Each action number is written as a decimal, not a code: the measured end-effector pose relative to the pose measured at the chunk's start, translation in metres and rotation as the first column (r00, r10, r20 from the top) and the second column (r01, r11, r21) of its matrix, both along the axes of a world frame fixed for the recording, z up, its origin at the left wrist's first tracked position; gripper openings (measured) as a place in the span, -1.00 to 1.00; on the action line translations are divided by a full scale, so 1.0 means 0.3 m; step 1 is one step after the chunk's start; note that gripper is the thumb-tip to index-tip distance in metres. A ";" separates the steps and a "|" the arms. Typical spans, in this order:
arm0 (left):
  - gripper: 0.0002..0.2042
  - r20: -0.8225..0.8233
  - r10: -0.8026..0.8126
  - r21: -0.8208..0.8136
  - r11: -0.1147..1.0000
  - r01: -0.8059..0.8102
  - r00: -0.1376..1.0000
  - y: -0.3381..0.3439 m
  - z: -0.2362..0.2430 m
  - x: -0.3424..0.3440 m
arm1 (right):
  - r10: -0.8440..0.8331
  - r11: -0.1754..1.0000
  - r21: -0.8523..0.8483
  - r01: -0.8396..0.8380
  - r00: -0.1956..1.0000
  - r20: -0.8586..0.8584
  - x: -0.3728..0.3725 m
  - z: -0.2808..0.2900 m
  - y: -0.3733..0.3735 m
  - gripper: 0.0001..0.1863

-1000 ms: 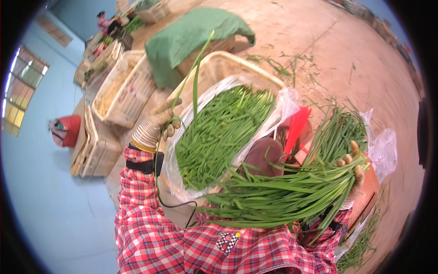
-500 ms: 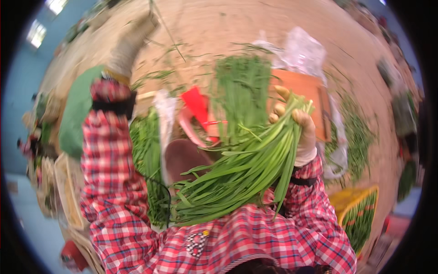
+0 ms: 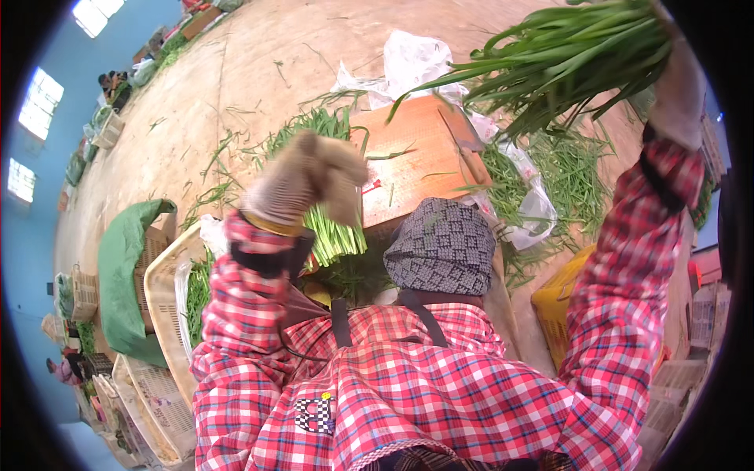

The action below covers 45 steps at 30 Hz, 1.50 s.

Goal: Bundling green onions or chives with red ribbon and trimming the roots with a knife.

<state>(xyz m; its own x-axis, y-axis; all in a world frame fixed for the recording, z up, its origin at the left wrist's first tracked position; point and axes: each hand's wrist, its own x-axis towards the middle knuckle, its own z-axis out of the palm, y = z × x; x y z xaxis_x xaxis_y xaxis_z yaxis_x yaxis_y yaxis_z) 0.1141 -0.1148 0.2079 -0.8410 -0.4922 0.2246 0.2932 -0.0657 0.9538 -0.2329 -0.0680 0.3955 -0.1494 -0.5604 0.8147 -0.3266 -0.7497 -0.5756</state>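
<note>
My right hand (image 3: 680, 98), in a pale glove, is raised at the far upper right, closed round a large bunch of garlic chives (image 3: 577, 59). The long green leaves fan out to the left over the floor. My left hand (image 3: 318, 177), in a beige glove with a striped cuff, is in front of me, smeared by motion, so its fingers cannot be read. Below and behind it lies another pile of chives (image 3: 339, 239) with pale cut ends toward me, partly hidden by the glove. An orange-brown board (image 3: 416, 157) stands just right of this hand.
A patterned grey cloth (image 3: 441, 245) covers my knee. White plastic (image 3: 416, 63) lies beyond the board, and loose chives (image 3: 558, 177) are scattered to its right. A yellow crate (image 3: 559, 302) is at right. Cream crates (image 3: 161, 275) and a green cloth (image 3: 126, 275) are at left.
My right hand has lifted the chive bunch from before my lap to the upper right. My left hand has come back from the far left to beside the board. The view has shifted.
</note>
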 end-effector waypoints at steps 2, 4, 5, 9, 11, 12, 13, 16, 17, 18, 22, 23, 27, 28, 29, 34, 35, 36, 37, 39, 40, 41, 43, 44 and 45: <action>0.10 -0.033 -0.263 0.271 0.926 0.262 0.964 0.043 0.022 -0.148 | -0.267 0.940 -0.264 0.216 0.947 -0.179 0.027 -0.071 0.007 -0.72; 0.20 -0.145 -0.249 0.600 0.747 0.285 0.958 0.076 -0.017 -0.264 | -0.172 0.969 -0.241 0.046 0.827 -0.535 0.079 -0.212 0.009 -0.70; 0.15 -0.216 -0.214 0.740 0.601 0.303 0.953 0.094 -0.056 -0.318 | -0.133 0.980 -0.200 -0.001 0.743 -0.656 0.114 -0.294 0.008 -0.68; -0.25 -0.551 0.216 0.694 0.655 0.298 0.806 0.104 -0.352 -0.357 | -0.095 0.946 -0.228 -0.231 0.477 -0.874 0.281 -0.584 0.056 -0.52; -0.36 -0.796 0.159 0.265 0.959 0.099 0.584 0.156 -0.500 -0.384 | 0.079 0.955 -0.070 -0.288 0.475 -0.876 0.343 -0.641 0.128 -0.53; -0.40 -0.874 0.092 0.147 0.986 0.081 0.476 0.186 -0.552 -0.405 | 0.114 0.942 -0.074 -0.328 0.519 -0.847 0.368 -0.654 0.156 -0.53; -0.41 -0.944 0.135 0.261 0.863 0.433 0.300 0.201 -0.587 -0.413 | 0.184 0.913 -0.021 -0.407 0.459 -0.869 0.392 -0.670 0.181 -0.53; -0.38 -0.689 0.373 0.725 0.344 0.597 0.621 0.211 -0.581 -0.399 | 0.191 0.900 -0.045 -0.433 0.485 -0.853 0.485 -0.740 0.249 -0.61; -0.29 -0.631 0.334 0.775 0.257 0.577 0.700 0.193 -0.554 -0.382 | 0.191 0.909 -0.029 -0.416 0.475 -0.859 0.505 -0.774 0.267 -0.61; -0.27 -0.653 0.042 0.739 0.254 0.624 0.757 0.178 -0.523 -0.359 | 0.133 0.936 -0.090 -0.341 0.576 -0.806 0.528 -0.817 0.272 -0.61; -0.24 -0.555 -0.225 0.800 0.118 0.588 0.801 0.118 -0.444 -0.301 | 0.080 0.960 -0.093 -0.264 0.578 -0.812 0.611 -0.939 0.292 -0.58; -0.26 -0.579 -0.255 0.765 0.160 0.624 0.774 0.114 -0.443 -0.287 | 0.122 0.969 -0.029 -0.244 0.580 -0.806 0.632 -0.940 0.287 -0.58; -0.18 -0.598 -0.238 0.734 0.222 0.642 0.765 0.062 -0.491 -0.214 | 0.281 0.958 0.202 -0.205 0.518 -0.808 0.635 -0.830 0.272 -0.50; -0.20 -0.482 -0.156 0.812 0.291 0.506 0.862 0.057 -0.502 -0.202 | 0.263 0.965 0.207 -0.163 0.528 -0.807 0.609 -0.789 0.275 -0.49; -0.25 -0.427 -0.110 0.831 0.343 0.437 0.898 0.052 -0.506 -0.178 | 0.270 0.963 0.233 -0.138 0.476 -0.837 0.578 -0.753 0.279 -0.47; -0.25 -0.265 -0.161 0.829 0.465 0.310 0.951 0.014 -0.400 -0.114 | 0.052 0.266 0.850 -0.455 0.887 0.458 0.359 -0.746 0.262 0.00; -0.24 -0.180 -0.181 0.826 0.506 0.249 0.967 0.004 -0.358 -0.111 | -0.108 0.188 0.856 -0.481 0.857 0.505 0.351 -0.766 0.233 0.12; -0.25 -0.053 -0.129 0.749 0.650 0.124 0.990 0.001 -0.311 -0.116 | -0.013 0.213 0.789 -0.577 0.805 0.593 0.343 -0.773 0.199 0.19; -0.25 0.037 -0.050 0.647 0.763 0.015 0.998 0.001 -0.262 -0.122 | 0.035 0.317 0.744 -0.588 0.791 0.610 0.358 -0.774 0.162 0.05; -0.18 0.173 0.042 0.269 0.959 -0.088 0.984 -0.015 -0.167 -0.165 | 0.108 0.461 0.608 -0.646 0.721 0.684 0.376 -0.726 0.056 -0.30; -0.09 0.231 0.166 -0.014 0.986 -0.167 0.959 -0.034 -0.117 -0.183 | 0.117 0.500 0.551 -0.668 0.683 0.721 0.382 -0.676 0.011 -0.39; 0.02 0.294 0.303 -0.281 0.934 -0.221 0.906 -0.052 -0.070 -0.201 | 0.182 0.564 0.438 -0.700 0.623 0.760 0.381 -0.618 -0.025 -0.49; 0.00 0.342 0.421 -0.390 0.877 -0.280 0.840 -0.096 0.021 -0.233 | 0.206 0.709 0.387 -0.590 0.698 0.686 0.410 -0.509 -0.127 -0.56; -0.08 0.283 0.431 -0.400 0.865 -0.303 0.857 -0.130 0.063 -0.245 | 0.205 0.718 0.395 -0.573 0.716 0.667 0.420 -0.462 -0.162 -0.57; -0.21 0.265 0.461 -0.426 0.844 -0.326 0.847 -0.164 0.098 -0.264 | 0.216 0.723 0.392 -0.569 0.725 0.654 0.421 -0.426 -0.194 -0.58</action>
